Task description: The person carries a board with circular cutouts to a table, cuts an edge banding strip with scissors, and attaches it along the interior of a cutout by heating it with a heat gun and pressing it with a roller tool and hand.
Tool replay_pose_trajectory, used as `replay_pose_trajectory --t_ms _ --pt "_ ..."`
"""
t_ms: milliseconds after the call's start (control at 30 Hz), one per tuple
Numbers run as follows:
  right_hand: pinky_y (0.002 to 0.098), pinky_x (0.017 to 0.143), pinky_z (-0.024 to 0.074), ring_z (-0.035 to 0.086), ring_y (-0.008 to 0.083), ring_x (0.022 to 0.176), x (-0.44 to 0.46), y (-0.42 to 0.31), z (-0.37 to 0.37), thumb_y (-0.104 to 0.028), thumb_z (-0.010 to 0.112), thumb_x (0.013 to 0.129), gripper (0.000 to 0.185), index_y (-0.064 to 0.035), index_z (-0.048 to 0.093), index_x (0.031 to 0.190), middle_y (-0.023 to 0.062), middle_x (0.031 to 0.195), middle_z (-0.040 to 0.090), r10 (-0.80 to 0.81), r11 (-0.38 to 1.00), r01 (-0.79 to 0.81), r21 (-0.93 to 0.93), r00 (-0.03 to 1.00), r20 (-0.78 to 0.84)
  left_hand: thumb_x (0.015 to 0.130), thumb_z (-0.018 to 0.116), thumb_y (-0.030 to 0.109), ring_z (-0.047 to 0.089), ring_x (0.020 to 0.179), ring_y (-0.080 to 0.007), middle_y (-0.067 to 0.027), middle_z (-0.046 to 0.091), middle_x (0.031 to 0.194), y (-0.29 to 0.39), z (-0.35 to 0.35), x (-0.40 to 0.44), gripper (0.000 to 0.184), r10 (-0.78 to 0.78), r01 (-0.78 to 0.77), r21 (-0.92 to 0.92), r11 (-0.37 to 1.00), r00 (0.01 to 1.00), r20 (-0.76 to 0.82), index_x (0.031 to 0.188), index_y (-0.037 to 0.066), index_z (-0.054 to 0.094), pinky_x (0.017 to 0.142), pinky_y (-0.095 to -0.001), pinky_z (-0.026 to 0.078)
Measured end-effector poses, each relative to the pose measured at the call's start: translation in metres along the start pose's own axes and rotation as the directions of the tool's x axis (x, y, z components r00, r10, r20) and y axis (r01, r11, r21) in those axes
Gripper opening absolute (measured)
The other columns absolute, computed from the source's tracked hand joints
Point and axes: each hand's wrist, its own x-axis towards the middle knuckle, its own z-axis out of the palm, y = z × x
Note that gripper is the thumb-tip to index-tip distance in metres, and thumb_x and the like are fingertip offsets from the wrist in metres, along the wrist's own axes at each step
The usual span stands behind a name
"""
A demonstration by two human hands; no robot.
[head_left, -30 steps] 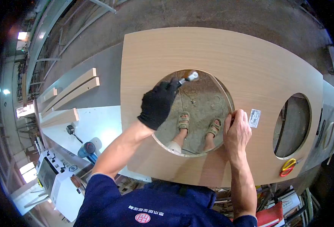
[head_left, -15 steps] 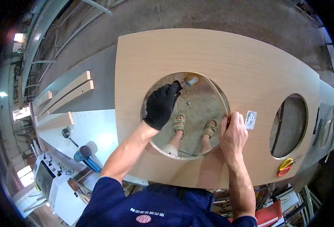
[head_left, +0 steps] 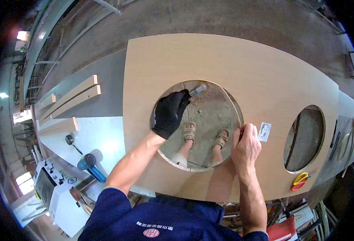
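My left hand [head_left: 171,114], in a black glove, is wrapped around a hand tool with a shiny rounded metal head [head_left: 198,90]. It is over the large round hole in a wood-grain panel [head_left: 201,56], with the tool's head close to the hole's far edge. A thin, narrow edging strip [head_left: 234,103] curves along the right side of the hole, partly apart from the cut edge. At the hole's right rim, my bare right hand [head_left: 246,145] pinches this strip between thumb and fingers. My palm hides the strip's lower end.
Right of my right hand is a white label [head_left: 264,131]. A second oval hole [head_left: 304,138] and scissors [head_left: 299,181] lie further right. On the left are a blue heat gun [head_left: 89,164] and several wooden strips [head_left: 70,96]. Through the large hole show sandalled feet [head_left: 222,137].
The tool's head has moved slightly left and now looks sharper. My right hand keeps its pinch on the strip near the same place. The view has shifted a little.
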Motion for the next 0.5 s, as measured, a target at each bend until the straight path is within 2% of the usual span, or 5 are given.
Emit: replay_pose_trajectory --t_ms 100,267,367,500 --pt "0.0446 0.059 0.0481 0.06 0.0349 0.071 -0.001 0.002 0.001 -0.014 0.06 0.093 0.012 -0.0043 0.052 0.091 0.0131 0.084 0.057 -0.017 1.0 0.018 0.015 1.0 -0.008 0.09 0.068 0.013 0.068 0.094 -0.0361 -0.0173 0.071 0.105 0.006 0.017 0.003 0.027 0.021 -0.02 -0.037 0.999 0.999 0.048 0.115 0.002 0.068 0.08 -0.0439 0.053" --pt "0.045 0.059 0.049 0.061 0.0353 0.072 0.0 0.002 0.002 -0.013 0.061 0.093 0.013 -0.004 0.052 0.092 0.014 0.085 0.057 -0.024 1.0 0.024 0.013 1.0 -0.015 0.09 0.069 0.013 0.068 0.091 -0.0362 -0.0175 0.071 0.102 -0.001 0.01 -0.002 0.025 -0.027 0.028 0.025 0.999 0.999 -0.023 0.113 0.003 0.069 0.078 -0.0438 0.053" --pt "0.0455 0.06 0.0494 0.061 0.0359 0.072 -0.001 0.004 0.0 -0.013 0.061 0.092 0.013 -0.0037 0.052 0.093 0.0144 0.086 0.057 -0.023 1.0 0.023 0.017 1.0 -0.019 0.088 0.071 0.016 0.068 0.085 -0.0323 -0.0126 0.072 0.097 -0.001 0.03 0.0 0.026 0.089 -0.09 -0.006 0.996 0.994 -0.067 0.112 0.007 0.07 0.071 -0.0422 0.053" --pt "0.046 0.06 0.0493 0.061 0.0362 0.072 -0.001 0.0 -0.002 -0.013 0.061 0.093 0.013 -0.0038 0.052 0.093 0.0145 0.086 0.058 -0.019 1.0 0.019 0.016 1.0 0.003 0.088 0.071 0.015 0.069 0.087 -0.0329 -0.0136 0.072 0.098 -0.007 0.02 -0.006 0.026 0.02 -0.023 -0.022 1.0 0.992 -0.124 0.113 0.007 0.07 0.072 -0.0418 0.054"
